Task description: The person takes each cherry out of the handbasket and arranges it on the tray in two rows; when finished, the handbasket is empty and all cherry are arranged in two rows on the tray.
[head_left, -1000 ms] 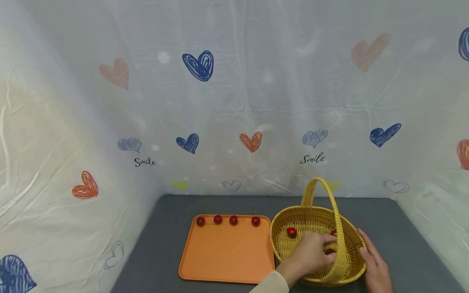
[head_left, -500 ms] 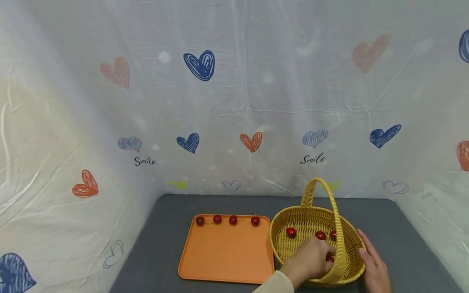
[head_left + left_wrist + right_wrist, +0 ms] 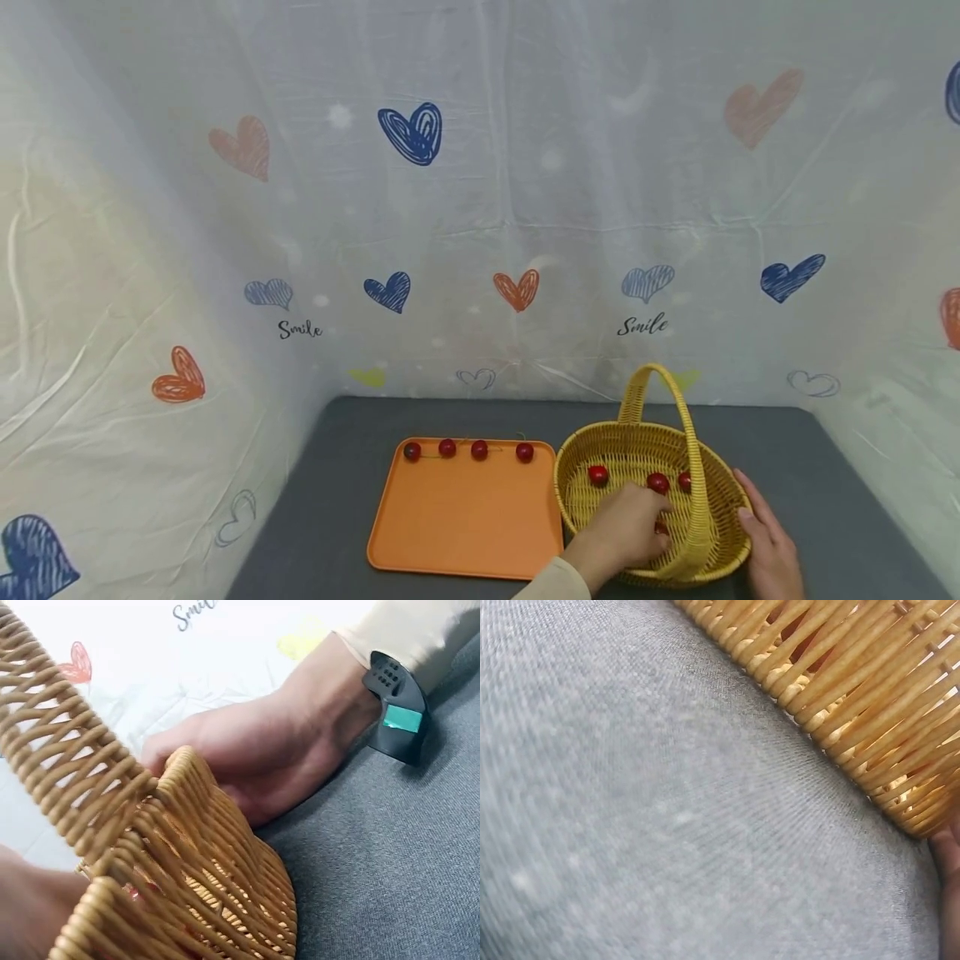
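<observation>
In the head view my left hand (image 3: 626, 525) reaches into the yellow wicker basket (image 3: 566, 500), under its handle. Its thumb and fingers pinch a dark red cherry (image 3: 661, 528), mostly covered by the fingers. Three more cherries lie on the basket floor: one at the left (image 3: 597, 476), one just beyond the fingers (image 3: 657, 483) and one partly behind the handle (image 3: 685, 482). My right hand (image 3: 772, 546) grips the basket's right side, thumb on the rim. The left wrist view shows that right hand (image 3: 255, 750) against the basket's outer wall, with my left hand (image 3: 34, 907) blurred.
Left of the basket lies an orange tray (image 3: 465, 525), with several stemmed cherries (image 3: 479, 450) in a row along its far edge. Dark grey cloth (image 3: 315, 500) covers the table. A pale curtain (image 3: 480, 192) with printed hearts hangs behind and at both sides.
My left hand has shifted left inside the basket, carrying the pinched cherry. The cherry beyond its fingers, hidden a second ago, now shows. My right hand keeps its hold on the rim.
</observation>
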{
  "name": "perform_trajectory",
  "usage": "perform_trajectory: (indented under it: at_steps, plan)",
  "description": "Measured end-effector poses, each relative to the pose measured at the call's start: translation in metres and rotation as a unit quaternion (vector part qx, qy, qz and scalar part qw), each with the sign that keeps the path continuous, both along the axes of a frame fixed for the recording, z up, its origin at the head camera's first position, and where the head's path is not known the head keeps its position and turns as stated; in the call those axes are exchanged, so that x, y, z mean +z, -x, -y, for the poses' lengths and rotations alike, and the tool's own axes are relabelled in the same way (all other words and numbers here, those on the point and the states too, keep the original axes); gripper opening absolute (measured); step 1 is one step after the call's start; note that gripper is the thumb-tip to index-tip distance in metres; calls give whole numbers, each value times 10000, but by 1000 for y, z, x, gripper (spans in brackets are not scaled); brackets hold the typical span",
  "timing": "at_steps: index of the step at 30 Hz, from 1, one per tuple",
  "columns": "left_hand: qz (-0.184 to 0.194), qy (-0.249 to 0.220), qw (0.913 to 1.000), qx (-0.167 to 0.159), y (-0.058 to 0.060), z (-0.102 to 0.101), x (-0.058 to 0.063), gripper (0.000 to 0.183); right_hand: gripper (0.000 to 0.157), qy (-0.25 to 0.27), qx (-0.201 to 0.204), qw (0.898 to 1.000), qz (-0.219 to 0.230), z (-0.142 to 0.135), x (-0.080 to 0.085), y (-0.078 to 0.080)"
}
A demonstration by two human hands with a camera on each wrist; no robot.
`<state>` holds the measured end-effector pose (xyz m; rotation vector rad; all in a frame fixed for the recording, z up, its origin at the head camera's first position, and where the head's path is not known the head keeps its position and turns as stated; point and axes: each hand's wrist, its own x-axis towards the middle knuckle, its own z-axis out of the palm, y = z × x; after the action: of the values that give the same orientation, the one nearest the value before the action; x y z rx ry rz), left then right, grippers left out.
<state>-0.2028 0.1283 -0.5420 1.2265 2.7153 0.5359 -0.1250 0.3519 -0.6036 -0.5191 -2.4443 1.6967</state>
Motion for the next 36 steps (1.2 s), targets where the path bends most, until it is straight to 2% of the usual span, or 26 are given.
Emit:
perform_trajectory:
  at_steps: [2, 5, 8, 13, 17, 21, 23, 25, 31, 33, 36]
  plan:
    - [-208, -3, 9996, 183, 0, 0, 0, 12, 65, 4, -18, 10000, -21, 1, 0, 0]
    - [-327, -73, 9988, 358, -1, 1, 0, 22, 65, 40, -6, 10000, -59, 2, 0, -1]
    - [-159, -199, 9993, 259, -1, 1, 0, 21, 64, 63, -36, 10000, -63, 1, 0, -1]
    - [-57, -201, 9997, 83, 0, 1, 1, 6, 64, 0, 2, 9998, -178, 1, 1, -2]
    - [-69, -145, 9999, -31, 0, 1, 0, 18, 64, -51, -8, 9999, -129, 0, 1, -2]
    - [170, -190, 9994, -224, 1, 1, 0, 41, 65, -18, -20, 10000, -18, 0, 1, -1]
    - [172, -208, 9993, -262, 2, 1, 0, 45, 65, -10, -23, 10000, -4, 0, 1, -1]
    - [151, -231, 9994, -188, 2, 1, 0, 40, 65, -6, -23, 10000, -3, 0, 1, -1]
    - [-19, -336, 9986, 412, 2, 2, 0, 17, 65, 17, -24, 10000, 10, 0, 2, -1]
    - [-38, -379, 9983, 439, 2, 3, -1, 11, 65, 23, -22, 10000, 17, 1, 2, -1]
    - [-159, -396, 9983, 384, 1, 3, -2, 19, 65, 19, -22, 10000, 31, 0, 1, -1]
